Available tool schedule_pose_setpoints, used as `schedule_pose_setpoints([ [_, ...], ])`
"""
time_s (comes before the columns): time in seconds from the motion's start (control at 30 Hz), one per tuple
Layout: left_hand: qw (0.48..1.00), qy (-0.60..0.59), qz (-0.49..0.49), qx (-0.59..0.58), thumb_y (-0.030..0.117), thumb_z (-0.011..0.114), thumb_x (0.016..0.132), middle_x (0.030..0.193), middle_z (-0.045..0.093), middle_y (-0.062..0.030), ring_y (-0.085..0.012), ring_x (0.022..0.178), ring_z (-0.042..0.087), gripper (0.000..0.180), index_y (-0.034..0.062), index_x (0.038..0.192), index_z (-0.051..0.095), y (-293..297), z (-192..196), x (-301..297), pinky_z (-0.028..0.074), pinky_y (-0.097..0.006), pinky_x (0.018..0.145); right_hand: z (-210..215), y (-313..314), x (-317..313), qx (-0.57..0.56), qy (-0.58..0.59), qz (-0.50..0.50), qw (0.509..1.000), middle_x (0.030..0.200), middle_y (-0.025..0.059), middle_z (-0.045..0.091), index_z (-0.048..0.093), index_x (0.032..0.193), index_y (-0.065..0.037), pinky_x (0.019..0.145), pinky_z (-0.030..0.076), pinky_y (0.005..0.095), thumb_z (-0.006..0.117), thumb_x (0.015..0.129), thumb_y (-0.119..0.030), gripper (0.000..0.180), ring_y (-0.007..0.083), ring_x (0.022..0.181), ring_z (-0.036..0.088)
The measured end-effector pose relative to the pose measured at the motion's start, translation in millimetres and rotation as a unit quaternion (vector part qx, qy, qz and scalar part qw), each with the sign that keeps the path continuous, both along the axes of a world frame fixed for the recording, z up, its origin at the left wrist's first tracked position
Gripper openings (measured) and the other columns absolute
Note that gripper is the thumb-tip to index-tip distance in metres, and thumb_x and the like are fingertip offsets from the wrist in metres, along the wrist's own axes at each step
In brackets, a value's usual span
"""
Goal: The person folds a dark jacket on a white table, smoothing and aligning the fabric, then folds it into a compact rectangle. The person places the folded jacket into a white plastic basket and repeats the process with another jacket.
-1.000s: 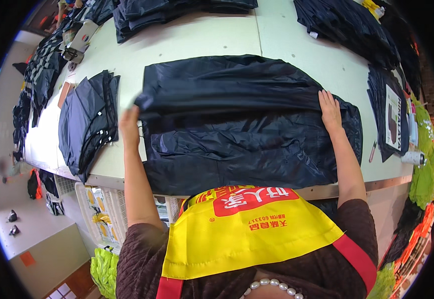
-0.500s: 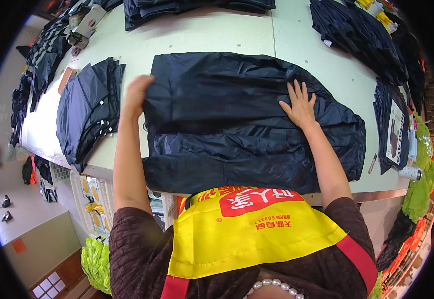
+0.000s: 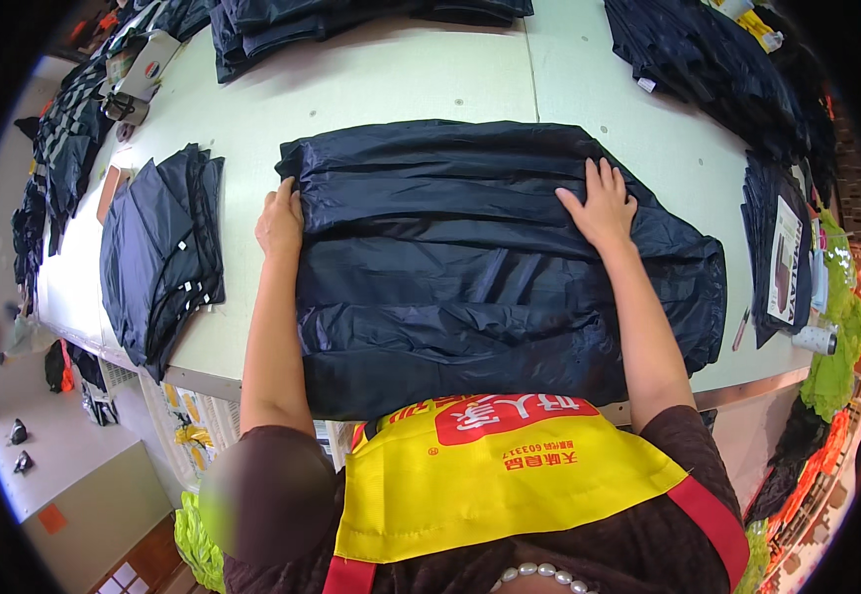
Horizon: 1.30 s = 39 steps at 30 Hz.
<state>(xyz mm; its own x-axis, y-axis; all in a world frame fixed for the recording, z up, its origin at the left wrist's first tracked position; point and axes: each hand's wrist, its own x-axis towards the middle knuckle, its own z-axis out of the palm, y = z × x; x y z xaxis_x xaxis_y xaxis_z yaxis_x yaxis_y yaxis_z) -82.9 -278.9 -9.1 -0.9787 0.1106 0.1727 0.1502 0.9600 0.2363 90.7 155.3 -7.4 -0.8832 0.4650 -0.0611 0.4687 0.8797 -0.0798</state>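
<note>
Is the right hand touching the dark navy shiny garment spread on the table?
Touching. The head view shows the right hand lying flat, fingers spread, on the dark navy shiny garment.

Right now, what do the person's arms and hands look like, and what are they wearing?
Both forearms are bare. The left hand and right hand wear no gloves, and no rings or watch show. Short dark brown sleeves cover the upper arms. A yellow apron with red straps hangs in front.
</note>
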Motion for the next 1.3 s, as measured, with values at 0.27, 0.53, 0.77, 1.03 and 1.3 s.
schedule_pose_setpoints([
  [0.27, 0.891, -0.223, 0.093, 0.384, 0.024, 0.068, 0.074, 0.096, 0.064, -0.0186, -0.0231, 0.081, 0.063, 0.045, -0.0081, 0.104, 0.059, 12, 23, -58, 0.050, -0.031, 0.076, 1, 101, -23, -0.163, 0.030, 0.033, 0.986, 0.109, 0.0198, 0.060, 0.053, 0.119, -0.002, 0.085, 0.045, 0.0348, 0.069, 0.070, -0.023, 0.056, 0.0326, 0.098, 0.058],
  [0.53, 0.785, -0.270, 0.009, 0.558, -0.003, 0.065, 0.068, 0.090, 0.064, -0.0038, -0.0169, 0.087, 0.060, 0.030, 0.0024, 0.098, 0.062, -51, 46, -48, 0.046, -0.029, 0.081, 61, 75, 26, -0.195, 0.251, 0.171, 0.933, 0.089, 0.0192, 0.058, 0.056, 0.097, 0.001, 0.078, 0.045, 0.0370, 0.061, 0.073, -0.007, 0.026, 0.0348, 0.085, 0.057],
  [0.77, 0.943, -0.039, -0.218, 0.250, -0.006, 0.061, 0.071, 0.096, 0.066, -0.0115, -0.0231, 0.089, 0.060, 0.022, 0.0033, 0.091, 0.061, -127, 96, 120, 0.045, -0.030, 0.082, 84, 26, 187, 0.018, 0.324, 0.357, 0.876, 0.083, 0.0132, 0.056, 0.054, 0.087, -0.004, 0.077, 0.047, 0.0430, 0.059, 0.063, 0.006, 0.027, 0.0341, 0.080, 0.056],
  [1.03, 0.964, 0.007, -0.264, 0.034, -0.006, 0.060, 0.056, 0.110, 0.062, -0.0087, -0.0293, 0.101, 0.056, 0.034, 0.0066, 0.088, 0.059, -144, 27, 233, 0.047, -0.036, 0.085, 74, -38, 227, 0.006, -0.083, 0.302, 0.950, 0.100, 0.0134, 0.059, 0.056, 0.113, -0.004, 0.098, 0.035, 0.0456, 0.053, 0.072, 0.002, 0.042, 0.0310, 0.101, 0.054],
  [1.3, 0.824, -0.286, 0.210, 0.442, 0.012, 0.050, 0.089, 0.109, 0.063, -0.0125, -0.0225, 0.095, 0.060, 0.032, 0.0049, 0.119, 0.057, -153, 29, 198, 0.048, -0.036, 0.081, 41, -200, 184, -0.060, 0.028, 0.449, 0.891, 0.141, 0.0153, 0.033, 0.048, 0.132, -0.018, 0.102, 0.018, 0.0638, 0.064, 0.076, -0.052, 0.067, 0.0365, 0.134, 0.023],
])
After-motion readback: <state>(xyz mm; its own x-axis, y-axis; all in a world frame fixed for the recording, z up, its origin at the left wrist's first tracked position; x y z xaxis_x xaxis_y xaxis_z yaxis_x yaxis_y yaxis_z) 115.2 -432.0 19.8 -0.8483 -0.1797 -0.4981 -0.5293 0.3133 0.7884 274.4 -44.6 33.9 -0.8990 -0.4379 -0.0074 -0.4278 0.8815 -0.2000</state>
